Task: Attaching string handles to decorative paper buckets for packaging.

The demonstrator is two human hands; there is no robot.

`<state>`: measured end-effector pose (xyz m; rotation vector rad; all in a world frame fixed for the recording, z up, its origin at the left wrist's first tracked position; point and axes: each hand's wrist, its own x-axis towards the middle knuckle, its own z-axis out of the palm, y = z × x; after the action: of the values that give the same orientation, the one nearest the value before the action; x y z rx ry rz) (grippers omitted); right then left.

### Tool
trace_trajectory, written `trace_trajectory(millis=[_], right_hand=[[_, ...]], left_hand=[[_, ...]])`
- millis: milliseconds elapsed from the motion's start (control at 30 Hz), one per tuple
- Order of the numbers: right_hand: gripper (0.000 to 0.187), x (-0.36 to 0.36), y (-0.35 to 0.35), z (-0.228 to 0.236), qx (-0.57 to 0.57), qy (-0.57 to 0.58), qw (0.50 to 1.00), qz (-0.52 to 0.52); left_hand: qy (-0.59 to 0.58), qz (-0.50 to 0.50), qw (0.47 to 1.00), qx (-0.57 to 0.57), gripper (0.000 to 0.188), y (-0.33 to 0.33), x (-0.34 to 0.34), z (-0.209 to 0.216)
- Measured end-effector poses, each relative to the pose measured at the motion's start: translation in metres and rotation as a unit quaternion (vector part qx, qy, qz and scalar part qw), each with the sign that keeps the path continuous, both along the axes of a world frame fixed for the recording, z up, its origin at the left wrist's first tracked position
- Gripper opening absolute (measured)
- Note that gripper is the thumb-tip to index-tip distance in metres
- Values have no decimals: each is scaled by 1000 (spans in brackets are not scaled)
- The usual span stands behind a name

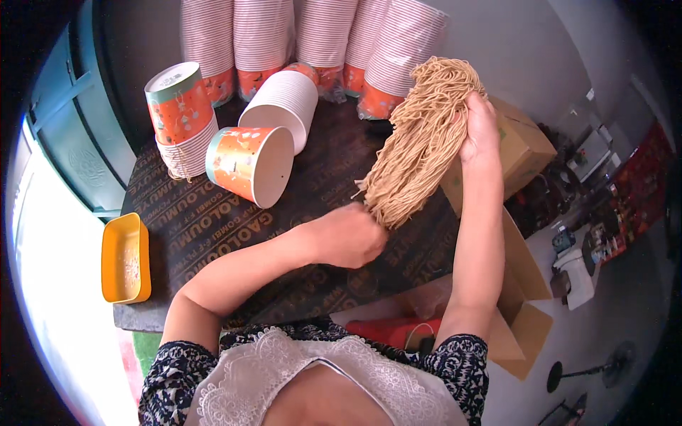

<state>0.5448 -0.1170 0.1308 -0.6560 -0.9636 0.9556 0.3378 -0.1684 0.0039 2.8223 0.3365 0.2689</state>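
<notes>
A thick bundle of tan, wavy strands [419, 142], like yarn or noodles, hangs at a slant over the table's right half. Near its upper end, my right hand [480, 128] is closed round the strands. My left hand [352, 238] is curled into a fist against the bundle's lower end; what its fingers hold, if anything, is hidden. Left of the bundle, an orange paper cup [238, 162] lies on its side, its mouth facing right. Behind it lies a tilted stack of white-lined cups [284, 103]. An upside-down cup stack [182, 117] stands farther left.
Several tall, plastic-wrapped cup stacks [263, 39] stand along the back wall. A yellow tub [126, 259] with small pale bits sits at the table's left edge. Cardboard boxes [522, 142] stand at the right, one with open flaps [529, 334]. The dark, printed tabletop [192, 220] has a rounded edge.
</notes>
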Motion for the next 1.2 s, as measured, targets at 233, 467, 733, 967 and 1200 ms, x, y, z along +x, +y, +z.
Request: trace_trajectory(millis=[233, 467, 733, 967, 1200], right_hand=[[24, -27, -21, 6, -1, 4, 998, 57], [29, -29, -19, 0, 3, -50, 999, 5], [24, 10, -5, 3, 17, 0, 1000, -4], [28, -10, -18, 4, -11, -14, 1000, 13], [27, -22, -25, -1, 7, -18, 997, 74]], left_hand=[[-343, 120, 884, 294, 55, 13, 21, 45], [-113, 143, 962, 206, 23, 31, 25, -41], [69, 70, 994, 57, 20, -15, 1, -24], [-352, 72, 878, 316, 51, 13, 11, 42], [-232, 92, 924, 290, 29, 43, 19, 7]])
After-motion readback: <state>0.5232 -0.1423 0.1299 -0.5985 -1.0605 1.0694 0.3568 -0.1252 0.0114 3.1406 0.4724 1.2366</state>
